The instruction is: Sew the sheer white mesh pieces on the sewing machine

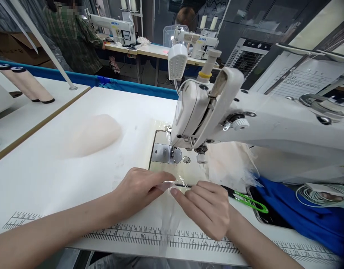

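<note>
Bare forearms (76,220) cross the ruler scale (132,232) printed along the near edge of the white table (132,112). At left lies a sheer beige fabric piece (100,134); next, the left hand (140,190) has a narrow grip, thumb and fingers pinching a translucent strip (169,215). It trails across the ruler scale, on the near side of the sewing machine (190,106). The right hand (208,207), fingers curled, also grips the strip narrowly; farther right lie green-handled snips (253,203), a phone (272,216) and blue cloth (306,220).

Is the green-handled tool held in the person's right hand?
No, the green-handled tool lies beside the right hand, which pinches a translucent strip.
</note>
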{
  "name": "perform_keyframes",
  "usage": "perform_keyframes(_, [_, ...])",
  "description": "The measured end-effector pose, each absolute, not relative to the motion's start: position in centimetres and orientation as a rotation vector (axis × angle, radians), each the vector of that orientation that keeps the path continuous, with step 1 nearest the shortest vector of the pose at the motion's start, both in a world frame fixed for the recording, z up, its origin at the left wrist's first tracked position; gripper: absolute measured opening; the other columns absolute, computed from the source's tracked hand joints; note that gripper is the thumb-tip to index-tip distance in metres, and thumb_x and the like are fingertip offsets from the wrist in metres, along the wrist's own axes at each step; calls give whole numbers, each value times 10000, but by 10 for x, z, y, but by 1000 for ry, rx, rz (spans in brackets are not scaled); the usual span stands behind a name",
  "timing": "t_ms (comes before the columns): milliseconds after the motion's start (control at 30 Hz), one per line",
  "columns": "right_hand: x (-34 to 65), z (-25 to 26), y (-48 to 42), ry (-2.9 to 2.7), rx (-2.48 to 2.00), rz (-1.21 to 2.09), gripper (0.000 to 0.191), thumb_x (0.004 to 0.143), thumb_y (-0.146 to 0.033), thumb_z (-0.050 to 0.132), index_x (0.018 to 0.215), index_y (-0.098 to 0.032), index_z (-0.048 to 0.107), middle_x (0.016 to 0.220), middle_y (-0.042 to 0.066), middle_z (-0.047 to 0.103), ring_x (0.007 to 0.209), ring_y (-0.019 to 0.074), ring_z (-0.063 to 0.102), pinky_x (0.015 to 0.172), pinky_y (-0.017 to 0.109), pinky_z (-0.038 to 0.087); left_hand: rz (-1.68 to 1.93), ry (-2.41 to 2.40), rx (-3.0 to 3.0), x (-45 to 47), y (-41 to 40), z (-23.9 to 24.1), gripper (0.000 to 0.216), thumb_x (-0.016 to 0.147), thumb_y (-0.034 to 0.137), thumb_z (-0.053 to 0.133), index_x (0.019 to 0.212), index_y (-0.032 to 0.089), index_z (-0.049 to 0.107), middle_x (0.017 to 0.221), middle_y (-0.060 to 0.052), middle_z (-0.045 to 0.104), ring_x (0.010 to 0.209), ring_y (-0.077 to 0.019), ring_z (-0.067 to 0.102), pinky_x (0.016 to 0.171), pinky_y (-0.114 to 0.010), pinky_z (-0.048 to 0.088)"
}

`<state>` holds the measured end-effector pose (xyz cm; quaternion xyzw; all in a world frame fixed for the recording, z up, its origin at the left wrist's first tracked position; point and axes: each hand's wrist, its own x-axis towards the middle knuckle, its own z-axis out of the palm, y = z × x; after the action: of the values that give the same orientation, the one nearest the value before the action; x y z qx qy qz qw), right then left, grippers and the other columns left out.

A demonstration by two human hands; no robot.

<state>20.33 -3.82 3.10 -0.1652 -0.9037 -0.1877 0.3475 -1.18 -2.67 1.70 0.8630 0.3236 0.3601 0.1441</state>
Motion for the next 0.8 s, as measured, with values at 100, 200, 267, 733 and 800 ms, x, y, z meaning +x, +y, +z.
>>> perform_keyframes(100, [202,28,-39,-2332,-577,-321,135,834,-68,630,819,-189,690,497,-55,577,431,76,463,405,259,315,936,963,2350,-12,-26,17,155,921,178,520,868,190,665,574,56,624,449,-57,511,466,-159,372])
perform_keyframes(200, [197,20,-34,-2236,-974,168,143,912,-177,567,840,-197,689,513,-57,586,423,66,468,438,226,354,699,1144,2271,-9,-20,17,192,901,255,560,773,219,697,473,67,539,407,-79,448,448,-199,328])
perform_keyframes(267, [193,16,-28,-2142,-1193,449,191,929,-250,545,815,-197,689,510,-55,562,431,70,466,452,211,367,613,1243,2334,-7,-15,17,206,888,272,567,736,220,696,456,65,519,404,-90,418,523,-243,363])
perform_keyframes(733, [185,6,-5,-2076,-1510,376,136,885,-241,573,781,-232,661,638,-26,608,652,153,586,662,277,398,836,1125,3144,-7,-22,6,213,902,95,545,1051,197,658,1162,-25,677,1086,-210,577,1044,-438,302])
perform_keyframes(800, [187,6,-4,-2091,-1493,342,149,901,-243,564,790,-227,662,657,-23,620,638,147,578,661,277,393,773,1114,3166,-6,-26,5,197,929,145,532,1075,173,662,1213,-39,663,1096,-208,578,1046,-429,302])
